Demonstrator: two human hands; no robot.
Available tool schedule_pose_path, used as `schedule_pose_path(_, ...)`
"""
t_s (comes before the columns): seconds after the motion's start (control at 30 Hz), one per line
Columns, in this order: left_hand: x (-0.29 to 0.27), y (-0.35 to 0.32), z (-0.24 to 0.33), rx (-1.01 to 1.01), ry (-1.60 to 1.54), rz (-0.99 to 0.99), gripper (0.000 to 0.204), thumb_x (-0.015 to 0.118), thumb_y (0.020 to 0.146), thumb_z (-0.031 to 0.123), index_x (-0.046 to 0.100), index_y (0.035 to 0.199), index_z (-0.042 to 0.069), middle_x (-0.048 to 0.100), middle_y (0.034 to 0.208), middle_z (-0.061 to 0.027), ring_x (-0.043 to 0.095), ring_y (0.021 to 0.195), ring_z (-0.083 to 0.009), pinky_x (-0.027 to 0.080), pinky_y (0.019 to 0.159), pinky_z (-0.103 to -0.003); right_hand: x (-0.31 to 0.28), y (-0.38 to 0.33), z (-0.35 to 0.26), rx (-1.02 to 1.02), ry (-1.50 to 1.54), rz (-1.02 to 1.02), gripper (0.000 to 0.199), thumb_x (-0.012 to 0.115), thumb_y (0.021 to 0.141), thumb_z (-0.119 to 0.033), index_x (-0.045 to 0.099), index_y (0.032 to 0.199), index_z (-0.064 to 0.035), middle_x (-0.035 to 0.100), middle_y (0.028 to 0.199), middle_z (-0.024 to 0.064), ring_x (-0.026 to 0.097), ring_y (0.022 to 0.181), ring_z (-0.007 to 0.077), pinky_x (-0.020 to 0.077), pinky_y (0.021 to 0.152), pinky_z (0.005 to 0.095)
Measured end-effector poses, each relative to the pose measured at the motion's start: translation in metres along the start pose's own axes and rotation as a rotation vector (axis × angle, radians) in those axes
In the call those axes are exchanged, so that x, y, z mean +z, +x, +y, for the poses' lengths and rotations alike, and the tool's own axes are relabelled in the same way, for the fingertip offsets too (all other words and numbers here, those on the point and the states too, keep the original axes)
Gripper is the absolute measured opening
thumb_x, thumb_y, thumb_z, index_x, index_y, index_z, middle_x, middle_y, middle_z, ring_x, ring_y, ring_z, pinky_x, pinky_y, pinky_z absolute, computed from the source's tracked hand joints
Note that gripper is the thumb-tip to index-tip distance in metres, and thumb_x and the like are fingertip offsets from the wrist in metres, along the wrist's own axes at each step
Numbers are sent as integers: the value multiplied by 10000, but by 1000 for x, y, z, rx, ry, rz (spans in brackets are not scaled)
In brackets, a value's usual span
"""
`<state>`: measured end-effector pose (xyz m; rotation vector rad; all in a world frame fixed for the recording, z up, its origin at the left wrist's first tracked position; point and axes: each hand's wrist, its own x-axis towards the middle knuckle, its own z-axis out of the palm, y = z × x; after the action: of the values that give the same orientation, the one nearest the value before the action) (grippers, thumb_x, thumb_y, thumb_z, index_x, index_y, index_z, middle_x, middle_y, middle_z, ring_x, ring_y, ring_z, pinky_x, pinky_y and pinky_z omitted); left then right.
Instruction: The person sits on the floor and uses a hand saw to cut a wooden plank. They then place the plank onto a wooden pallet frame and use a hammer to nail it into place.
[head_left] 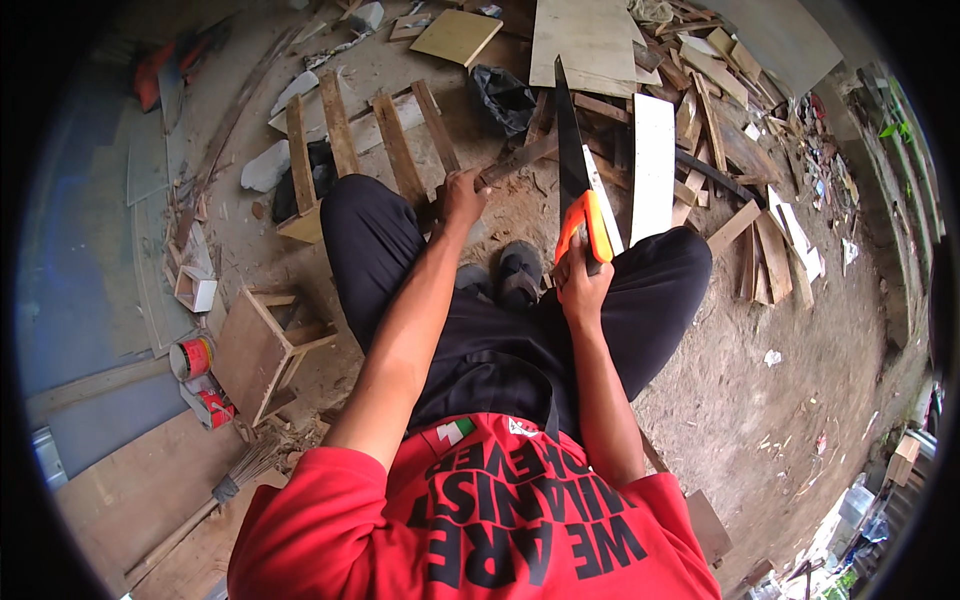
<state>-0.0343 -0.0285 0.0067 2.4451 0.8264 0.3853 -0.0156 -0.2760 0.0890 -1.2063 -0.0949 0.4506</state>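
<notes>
– Across the dirt floor (800, 390), what takes up the most room?

– A heap of scrap wood (745, 155), ahead and to the right. Next come 4 wooden slats (338, 125) beyond the left knee (365, 215), and an open-sided wooden box (245, 345) over to the left.

– And smaller than those?

– A white panel (653, 165) near the right knee (675, 260), then the handsaw (573, 130). The saw shows just left of the panel, in front of the body, its dark blade pointing away from the person.

– What is beside it?

– A dark wooden strip (520, 160). Its far end shows next to the blade, and I cannot tell whether the 2 touch. Smaller again, 2 red cans (208, 402) sit by the wooden box.

– How are the hands?

– The right hand (585, 280) wraps around the saw's orange handle (590, 225). The left hand (463, 198) is narrow, fingers curled on the near end of the strip
</notes>
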Motion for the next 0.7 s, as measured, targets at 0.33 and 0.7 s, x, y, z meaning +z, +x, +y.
schedule_pose_path(0.33,-11,15,-8,-159,-386,212,407,771,832,370,707,1073,49,737,975,-144,709,885,-289,539,790,-392,-4,-6,-7,22,34,31,284,596,1014,-238,473,802,-95,394,564,-43,349,431,65,289,410,253)
schedule_pose_path(0.7,-27,8,17,-243,-129,-208,345,756,848,224,709,1156,77,705,1060,-187,656,1026,-369,498,884,-437,-6,-2,-4,56,38,36,307,600,1012,-242,456,778,-104,385,558,-47,349,429,64,286,409,253)
